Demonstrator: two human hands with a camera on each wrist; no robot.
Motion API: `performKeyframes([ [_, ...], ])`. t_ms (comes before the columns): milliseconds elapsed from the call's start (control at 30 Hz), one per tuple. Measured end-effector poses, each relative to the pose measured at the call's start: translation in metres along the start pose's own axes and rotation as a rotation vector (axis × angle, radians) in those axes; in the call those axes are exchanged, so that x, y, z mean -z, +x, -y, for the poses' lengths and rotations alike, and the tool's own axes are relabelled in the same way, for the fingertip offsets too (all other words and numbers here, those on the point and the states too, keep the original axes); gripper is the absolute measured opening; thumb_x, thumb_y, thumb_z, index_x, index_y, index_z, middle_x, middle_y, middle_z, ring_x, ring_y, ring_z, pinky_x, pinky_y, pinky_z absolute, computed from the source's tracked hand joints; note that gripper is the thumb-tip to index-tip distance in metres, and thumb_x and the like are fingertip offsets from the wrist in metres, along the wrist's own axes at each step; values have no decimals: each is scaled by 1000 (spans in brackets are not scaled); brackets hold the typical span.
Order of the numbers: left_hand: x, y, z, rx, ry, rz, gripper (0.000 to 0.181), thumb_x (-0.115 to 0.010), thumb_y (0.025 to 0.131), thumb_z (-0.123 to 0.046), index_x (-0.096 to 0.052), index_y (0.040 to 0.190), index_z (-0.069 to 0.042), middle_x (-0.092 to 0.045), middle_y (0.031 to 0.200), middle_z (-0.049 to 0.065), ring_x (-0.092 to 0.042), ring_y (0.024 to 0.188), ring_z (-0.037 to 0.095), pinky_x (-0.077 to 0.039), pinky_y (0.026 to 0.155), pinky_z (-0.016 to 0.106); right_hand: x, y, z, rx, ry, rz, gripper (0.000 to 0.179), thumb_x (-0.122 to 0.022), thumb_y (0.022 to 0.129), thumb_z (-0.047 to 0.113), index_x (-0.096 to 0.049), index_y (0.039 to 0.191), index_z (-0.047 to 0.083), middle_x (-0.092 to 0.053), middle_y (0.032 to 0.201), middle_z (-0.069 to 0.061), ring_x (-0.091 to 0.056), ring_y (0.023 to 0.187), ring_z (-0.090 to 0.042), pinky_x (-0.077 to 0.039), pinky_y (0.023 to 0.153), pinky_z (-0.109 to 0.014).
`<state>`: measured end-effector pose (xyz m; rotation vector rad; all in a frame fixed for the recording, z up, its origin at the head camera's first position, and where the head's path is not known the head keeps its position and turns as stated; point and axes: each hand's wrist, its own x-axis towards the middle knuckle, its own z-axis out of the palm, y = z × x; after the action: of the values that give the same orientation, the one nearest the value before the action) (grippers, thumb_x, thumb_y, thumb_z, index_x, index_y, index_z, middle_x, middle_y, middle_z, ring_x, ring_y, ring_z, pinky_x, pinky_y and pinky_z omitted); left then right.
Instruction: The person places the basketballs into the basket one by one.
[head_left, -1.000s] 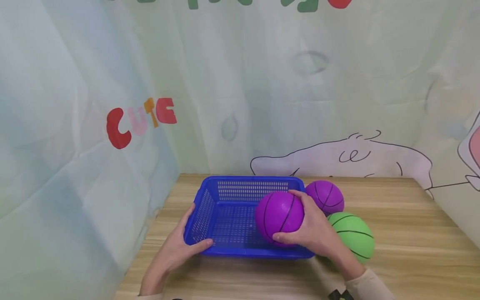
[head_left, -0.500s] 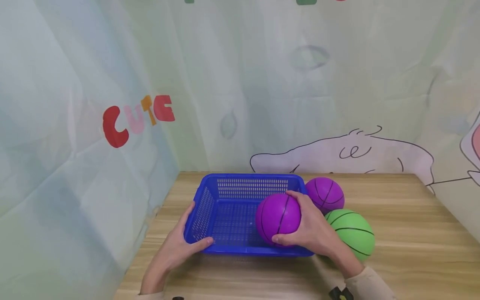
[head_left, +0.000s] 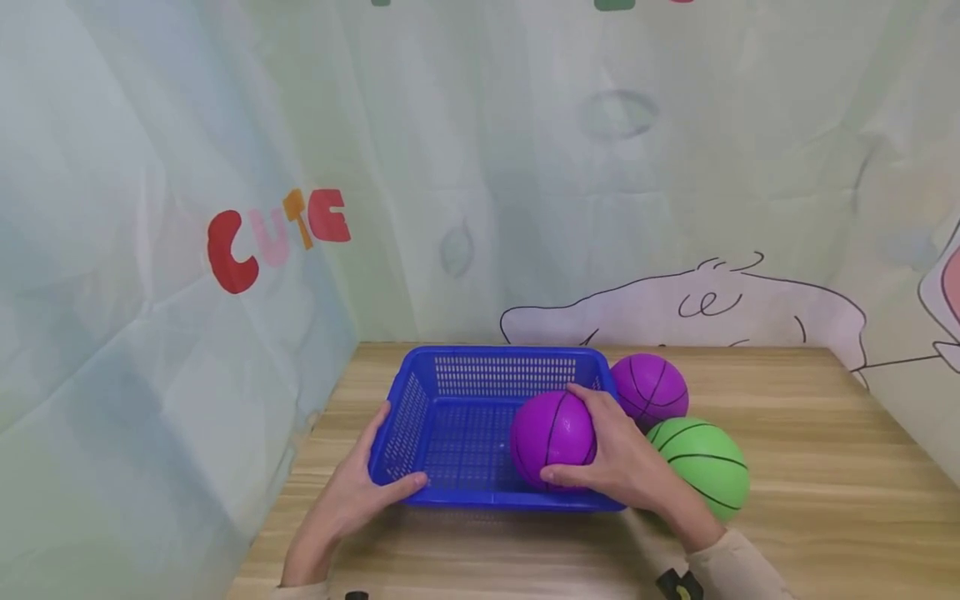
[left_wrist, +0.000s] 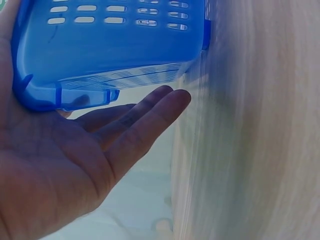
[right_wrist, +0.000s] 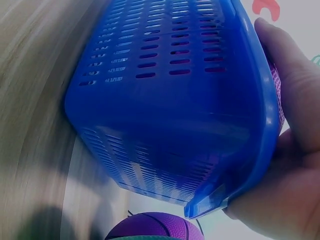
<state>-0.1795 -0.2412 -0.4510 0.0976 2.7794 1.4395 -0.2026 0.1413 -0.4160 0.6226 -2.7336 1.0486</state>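
Observation:
A blue plastic basket (head_left: 517, 500) with slotted sides rests on the table. At its front left corner is my left hand (head_left: 356, 493), thumb over the front rim and fingers along the outside of the left wall. The left wrist view shows that hand's fingers (left_wrist: 145, 127) stretched out fairly straight beneath the rim. My right hand (head_left: 626, 457) holds a purple ball (head_left: 546, 440) with black lines inside the basket's right end, thumb in front and fingers behind. From the right wrist, the basket wall (right_wrist: 150, 105) hides most of this ball.
Just right of the basket, at the back, sits a second purple ball (head_left: 651, 390). A green ball (head_left: 705, 468) lies in front of it, partly behind my right forearm. A printed cloth backdrop (head_left: 480, 183) rises behind the wooden table (head_left: 832, 467).
The held purple ball has gone slightly lower into the basket and turned a little, my right hand moving down and left with it. My left hand stays at the basket's corner.

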Motion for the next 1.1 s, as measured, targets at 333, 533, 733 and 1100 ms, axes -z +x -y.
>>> performKeyframes([
  [333,1,2,-1,-16,2,2,118,-86,81,-50,-10,168,-31,-27,168,17,-34,149,45,-27,118,69,0,2,-3,76,-76,-52,83,-73,89,63,-49,151,14,-57,136,-7,-60,122,-25,-53,102,-49],
  [533,1,2,-2,-6,-10,8,117,-86,81,-49,-9,168,-32,-26,169,16,-33,150,44,-26,119,69,3,2,-4,73,-67,-117,58,-72,94,53,-58,133,12,-60,129,-6,-59,122,-23,-51,105,-48],
  [733,1,2,-3,4,2,5,117,-86,81,-50,-9,167,-33,-25,169,16,-32,150,44,-26,119,69,4,4,-7,49,-61,-174,38,-69,99,42,-61,118,11,-61,116,-6,-61,110,-24,-54,96,-48],
  [1100,1,1,-1,12,-2,14,117,-86,81,-50,-8,167,-33,-26,169,16,-32,150,44,-26,119,69,16,4,-4,3,32,-272,63,-82,89,45,-58,136,11,-61,133,-5,-58,127,-25,-49,108,-49],
])
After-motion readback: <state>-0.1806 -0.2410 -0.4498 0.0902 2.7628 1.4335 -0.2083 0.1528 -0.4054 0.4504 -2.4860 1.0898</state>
